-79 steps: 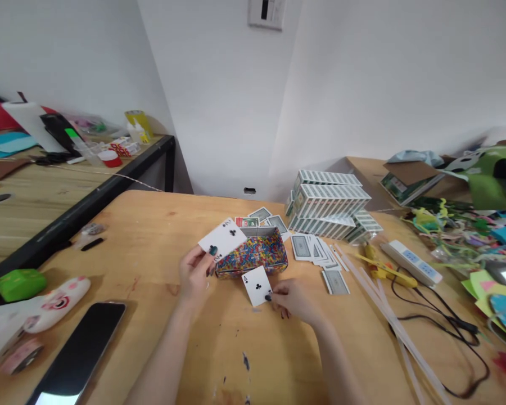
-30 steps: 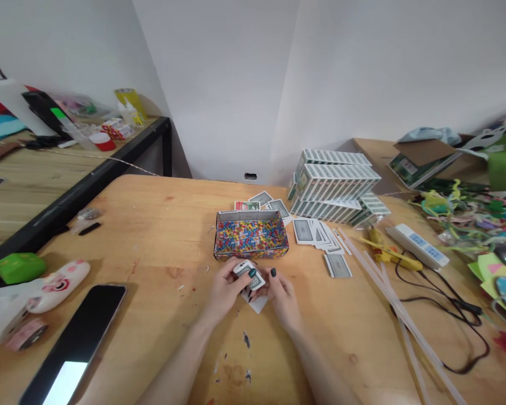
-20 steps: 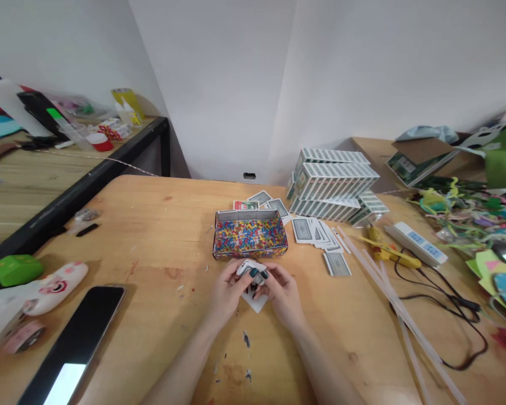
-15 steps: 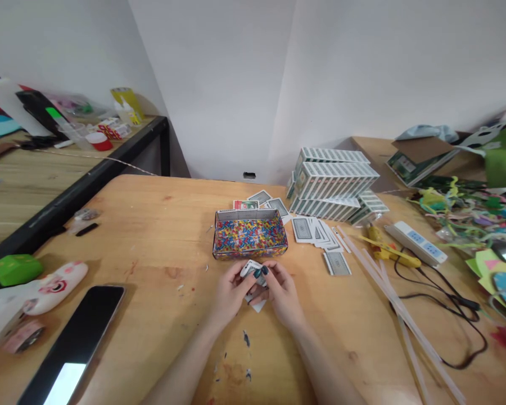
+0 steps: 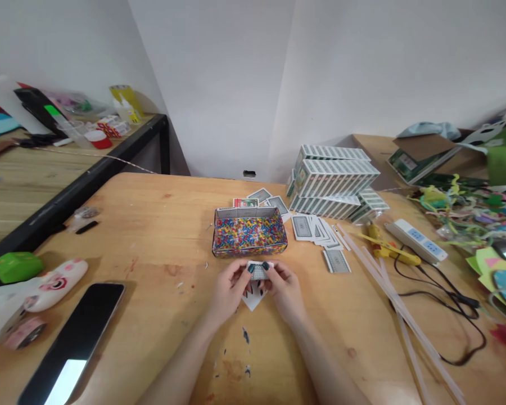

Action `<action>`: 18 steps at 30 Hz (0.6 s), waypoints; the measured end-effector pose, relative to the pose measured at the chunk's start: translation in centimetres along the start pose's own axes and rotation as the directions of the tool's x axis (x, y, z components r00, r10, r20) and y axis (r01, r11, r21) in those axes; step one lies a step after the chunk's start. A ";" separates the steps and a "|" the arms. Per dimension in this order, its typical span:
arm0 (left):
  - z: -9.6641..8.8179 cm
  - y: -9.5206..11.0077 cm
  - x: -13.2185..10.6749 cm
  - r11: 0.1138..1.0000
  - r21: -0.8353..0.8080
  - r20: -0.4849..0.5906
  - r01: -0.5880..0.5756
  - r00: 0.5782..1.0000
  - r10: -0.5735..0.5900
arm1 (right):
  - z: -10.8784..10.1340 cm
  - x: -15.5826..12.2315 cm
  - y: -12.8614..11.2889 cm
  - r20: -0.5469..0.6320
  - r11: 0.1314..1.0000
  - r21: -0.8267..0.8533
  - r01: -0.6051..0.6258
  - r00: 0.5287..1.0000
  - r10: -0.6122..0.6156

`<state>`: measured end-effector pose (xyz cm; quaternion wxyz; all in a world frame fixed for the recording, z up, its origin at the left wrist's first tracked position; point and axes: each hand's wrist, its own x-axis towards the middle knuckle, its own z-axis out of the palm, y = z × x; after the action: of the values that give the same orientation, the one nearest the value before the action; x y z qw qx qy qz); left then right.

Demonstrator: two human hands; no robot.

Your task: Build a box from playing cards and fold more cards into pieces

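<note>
Toward the left edge of the desk (image 5: 160, 253) lies a flat, glossy phone (image 5: 73, 337). Well in from that edge, your left hand (image 5: 231, 288) and right hand (image 5: 285, 288) together pinch a thin patterned card (image 5: 258, 273) over a white card (image 5: 252, 302). Striped, blocky cartons (image 5: 339, 177) stand stacked by the far edge. The surface is grained wood, the wall (image 5: 227, 84) pale.

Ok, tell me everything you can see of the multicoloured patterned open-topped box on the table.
The multicoloured patterned open-topped box is rectangular and looks like thin cardboard, with a busy red, blue and yellow print over its floor and near wall. The inside of its far wall is mostly grey, and dark lines edge its near side. It sits upright on the light-brown wooden table, long side facing the person, just beyond the bare left hand and right hand; neither grips it.
</note>
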<state>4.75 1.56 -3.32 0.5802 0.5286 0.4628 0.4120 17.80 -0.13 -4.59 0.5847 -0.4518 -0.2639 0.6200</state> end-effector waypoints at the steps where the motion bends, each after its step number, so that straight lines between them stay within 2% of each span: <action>1: 0.1 -0.1 0.0 1.000 -0.006 0.001 0.003 1.000 -0.003 | 0.0 0.0 0.0 -0.009 1.000 0.019 0.001 1.000 -0.001; 6: 0.4 -0.4 0.2 0.998 -0.054 -0.011 0.042 0.999 -0.042 | 0.0 0.1 -0.2 -0.048 0.999 0.051 -0.009 0.999 0.012; 10: 0.3 -0.6 0.2 0.991 -0.082 -0.013 0.103 0.994 -0.105 | 0.0 0.0 -0.1 -0.085 1.000 -0.020 0.012 0.996 -0.014; 14: 0.1 -0.6 0.3 0.987 -0.103 0.011 0.121 0.993 -0.121 | 0.1 -0.1 0.0 -0.119 0.993 -0.105 0.049 0.991 -0.061; 18: -0.1 -0.3 0.3 0.980 -0.131 0.003 0.147 0.989 -0.148 | 0.0 -0.3 0.0 -0.109 0.990 -0.134 0.053 0.992 -0.068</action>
<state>4.71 1.86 -3.67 0.6410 0.4522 0.4746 0.3992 17.73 -0.40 -4.50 0.5863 -0.5154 -0.2838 0.5568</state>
